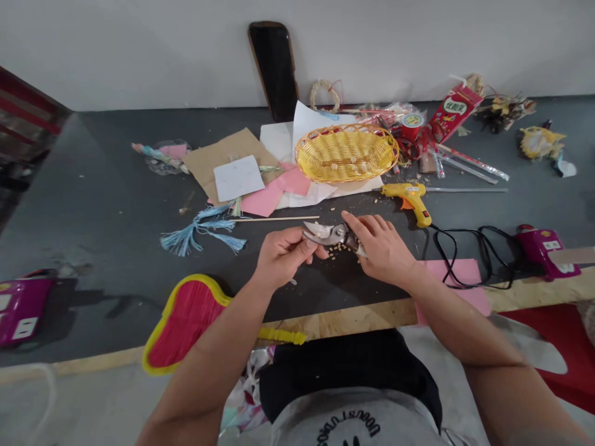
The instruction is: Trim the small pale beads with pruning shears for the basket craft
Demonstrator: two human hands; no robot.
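Note:
Both my hands hold a pair of steel pruning shears [332,235] above the dark tabletop [297,288]. My left hand [282,255] grips the blade end, where a pale scrap sits at the jaws. My right hand [382,248] wraps around the handle end and hides most of the grips. Small pale crumbs [338,249] lie on the table beneath the shears. A thin wooden stick [274,218] lies just beyond my left hand, and a yellow glue gun [409,201] lies beyond my right.
A yellow wicker basket [346,153] sits on scattered paper sheets at the back. Blue tassels [199,230], glue sticks [467,164], a black cable [474,260], a red-and-yellow heart-shaped piece [186,325] and purple devices [543,251] surround my hands.

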